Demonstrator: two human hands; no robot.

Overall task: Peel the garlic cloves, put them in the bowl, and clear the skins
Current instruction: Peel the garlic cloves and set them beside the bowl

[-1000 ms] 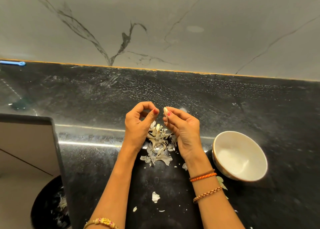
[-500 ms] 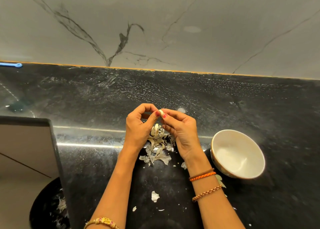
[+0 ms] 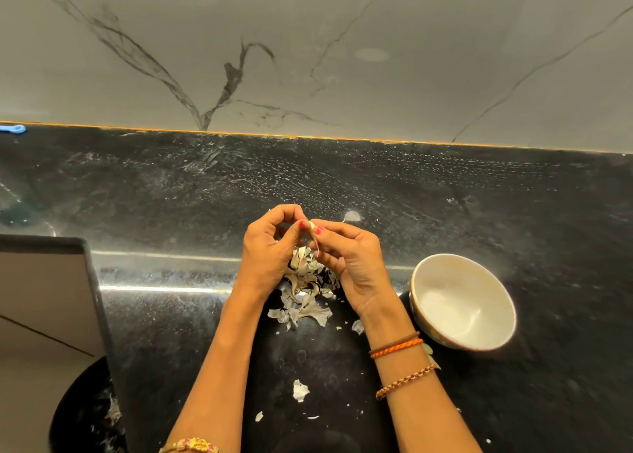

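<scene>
A small pale garlic clove (image 3: 312, 226) is pinched between the fingertips of my left hand (image 3: 270, 247) and my right hand (image 3: 352, 264), held above the black counter. A thin strip of skin (image 3: 317, 247) hangs from the clove beside my right thumb. Under both hands lies a pile of garlic skins (image 3: 305, 291). A white bowl (image 3: 479, 274) stands on the counter to the right of my right wrist; its inside looks empty.
Loose skin scraps (image 3: 300, 390) lie on the black counter (image 3: 342, 185) between my forearms. A dark bin (image 3: 85, 415) with skins in it sits low at the left, beside the counter's end. A blue object (image 3: 13, 129) lies at the far left by the marble wall.
My hands came together: the left thumb and fingers moved right onto the clove that the right hand held alone a second ago. A strip of skin now hangs from it.
</scene>
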